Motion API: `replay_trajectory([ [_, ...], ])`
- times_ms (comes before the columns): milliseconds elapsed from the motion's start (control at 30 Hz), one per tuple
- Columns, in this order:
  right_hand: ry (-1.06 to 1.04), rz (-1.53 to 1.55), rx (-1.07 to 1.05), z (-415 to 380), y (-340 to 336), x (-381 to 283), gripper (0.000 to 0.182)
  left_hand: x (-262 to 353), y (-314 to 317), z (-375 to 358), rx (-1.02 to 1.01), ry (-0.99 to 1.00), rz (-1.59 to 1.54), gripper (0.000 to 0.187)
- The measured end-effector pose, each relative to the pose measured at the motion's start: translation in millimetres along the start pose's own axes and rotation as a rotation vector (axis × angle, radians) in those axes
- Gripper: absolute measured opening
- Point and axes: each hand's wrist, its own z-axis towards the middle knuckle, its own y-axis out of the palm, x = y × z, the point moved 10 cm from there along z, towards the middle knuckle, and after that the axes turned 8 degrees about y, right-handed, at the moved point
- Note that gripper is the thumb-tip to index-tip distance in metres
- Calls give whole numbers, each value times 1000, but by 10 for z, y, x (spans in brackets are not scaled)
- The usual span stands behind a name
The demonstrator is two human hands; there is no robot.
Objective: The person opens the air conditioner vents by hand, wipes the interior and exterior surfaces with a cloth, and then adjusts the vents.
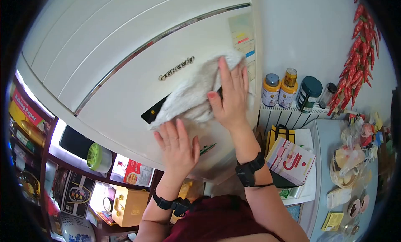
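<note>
A white cloth (190,91) lies against the pale front panel of a tall GREE air conditioner (125,110). It covers part of a dark display strip (153,111). My right hand (232,95) presses flat on the right part of the cloth, fingers stretched out and thumb apart. Lower and to the left, my left hand (177,148) rests with fingers outstretched on the panel, its fingertips at the cloth's bottom edge. Neither hand is closed around anything. Just above the cloth is the metal GREE badge (176,69).
Several bottles and cans, including a dark green tub (309,93), line the radiator (275,116) at right. Dried red chillies (361,54) hang beside them. A cluttered blue-grey surface (323,158) stands lower right; lit shelves (48,154) hold boxes and jars at left.
</note>
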Motion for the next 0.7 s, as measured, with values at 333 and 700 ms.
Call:
replay_trajectory([
  [333,-260,159,-337,-428,393,-1006,54,-48,50,-243,6,-89,-118,93],
  [700,-208,263,-357,-941,416,-1013,44,-477,-611,-565,465,-31,-271,31],
])
